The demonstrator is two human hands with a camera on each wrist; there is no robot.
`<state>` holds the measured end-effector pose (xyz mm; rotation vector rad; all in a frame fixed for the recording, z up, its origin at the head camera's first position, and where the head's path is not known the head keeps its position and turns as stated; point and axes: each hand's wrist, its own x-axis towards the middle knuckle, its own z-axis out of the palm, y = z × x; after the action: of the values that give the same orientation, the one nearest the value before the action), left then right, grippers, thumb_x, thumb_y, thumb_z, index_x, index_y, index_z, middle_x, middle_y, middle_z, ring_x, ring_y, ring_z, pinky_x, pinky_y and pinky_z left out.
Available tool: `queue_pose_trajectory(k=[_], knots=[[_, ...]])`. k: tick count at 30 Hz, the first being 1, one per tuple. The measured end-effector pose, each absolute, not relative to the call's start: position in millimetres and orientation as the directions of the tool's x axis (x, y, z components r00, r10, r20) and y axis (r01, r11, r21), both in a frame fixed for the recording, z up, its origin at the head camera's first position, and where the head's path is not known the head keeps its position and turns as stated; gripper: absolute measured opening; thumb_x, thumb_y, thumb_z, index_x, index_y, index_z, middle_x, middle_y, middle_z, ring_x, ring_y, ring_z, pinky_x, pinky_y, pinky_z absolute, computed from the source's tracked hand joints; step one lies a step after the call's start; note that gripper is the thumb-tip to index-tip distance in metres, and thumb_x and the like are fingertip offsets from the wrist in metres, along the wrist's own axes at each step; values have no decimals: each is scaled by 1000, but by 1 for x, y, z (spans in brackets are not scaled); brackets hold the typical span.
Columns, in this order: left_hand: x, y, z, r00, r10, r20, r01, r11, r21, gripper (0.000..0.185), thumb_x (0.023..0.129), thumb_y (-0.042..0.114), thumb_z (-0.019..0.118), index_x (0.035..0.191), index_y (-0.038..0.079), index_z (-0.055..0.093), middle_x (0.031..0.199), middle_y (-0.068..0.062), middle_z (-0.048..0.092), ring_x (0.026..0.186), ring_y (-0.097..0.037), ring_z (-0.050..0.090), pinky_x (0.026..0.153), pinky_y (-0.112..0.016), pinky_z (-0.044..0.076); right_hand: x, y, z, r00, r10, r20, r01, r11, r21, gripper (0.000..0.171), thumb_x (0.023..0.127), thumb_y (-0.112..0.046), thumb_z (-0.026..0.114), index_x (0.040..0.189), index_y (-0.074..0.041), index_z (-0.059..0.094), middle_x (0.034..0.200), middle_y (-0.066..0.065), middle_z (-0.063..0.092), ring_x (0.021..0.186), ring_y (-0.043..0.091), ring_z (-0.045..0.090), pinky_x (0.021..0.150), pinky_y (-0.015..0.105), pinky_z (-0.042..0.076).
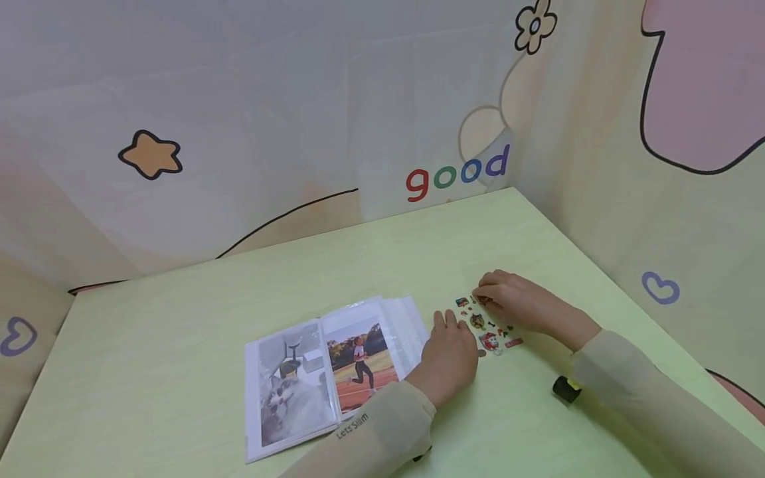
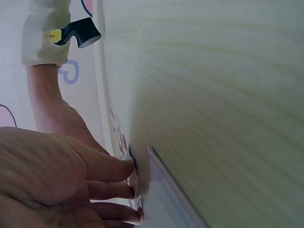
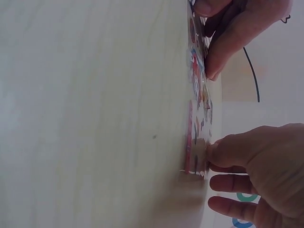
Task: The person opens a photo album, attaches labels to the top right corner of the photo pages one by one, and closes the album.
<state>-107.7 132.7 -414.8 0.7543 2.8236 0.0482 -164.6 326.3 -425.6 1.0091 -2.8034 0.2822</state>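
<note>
A clear sticker sheet (image 1: pixel 493 327) with colourful cartoon dog stickers lies flat on the table. My left hand (image 1: pixel 449 353) rests on its left part, fingers extended and fingertips pressing it down. At the sheet's far right part, my right hand (image 1: pixel 518 300) pinches with thumb and forefinger close together over a sticker, partly hiding it. In the right wrist view, the right thumb (image 3: pixel 223 153) touches the sheet (image 3: pixel 195 118) while the other fingers stay apart from it. Just left of the left hand lies an open photo album (image 1: pixel 329 368), its right edge partly covered by that hand.
The album shows a grey-toned photo on the left page and a runner photo (image 1: pixel 361 365) on the right. A black wrist strap (image 1: pixel 566 390) is on the right sleeve. Printed curtains (image 1: pixel 269 133) stand along the table's back and sides.
</note>
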Motion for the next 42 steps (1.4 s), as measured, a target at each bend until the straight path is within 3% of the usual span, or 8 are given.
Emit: queue_pose_trajectory(k=[5,12,22,30,42], knots=[[-108,133,-414,-840,500,-209,496,865,75,50,108,31,51,149,2,53,157,-16,44,146,-33,39,115,-31,38,-165,327,-426,-766,-608,207,-637,762,-118,18,84,9,78,100,2,77,94,7,67,89,23,62,80,38,58],[-106,133,-414,-845,497,-198,486,868,105,55,108,40,51,148,2,55,156,-16,45,145,-32,40,114,-31,39,-164,328,-423,-832,-524,180,-551,819,-163,13,85,6,80,89,-6,77,92,3,68,89,23,63,83,39,58],[-105,133,-415,-841,512,-177,508,858,69,48,107,29,52,146,1,55,153,-18,47,141,-32,42,113,-30,40,-162,336,-423,-881,-430,197,-467,854,-227,18,87,7,76,88,-11,75,88,-1,71,83,19,67,79,42,57],[-105,133,-414,-836,517,-185,513,855,71,48,107,26,52,148,1,54,155,-18,45,145,-33,40,115,-31,37,-164,352,-426,-926,-313,213,-370,868,-332,10,89,5,75,93,-4,76,91,6,74,82,22,66,78,45,57],[-107,131,-415,-843,510,-171,507,860,65,47,105,26,55,145,2,57,151,-18,49,140,-33,44,112,-31,42,-162,360,-425,-911,-285,298,-401,777,-485,15,90,9,73,97,-3,77,92,4,75,83,18,68,73,26,57]])
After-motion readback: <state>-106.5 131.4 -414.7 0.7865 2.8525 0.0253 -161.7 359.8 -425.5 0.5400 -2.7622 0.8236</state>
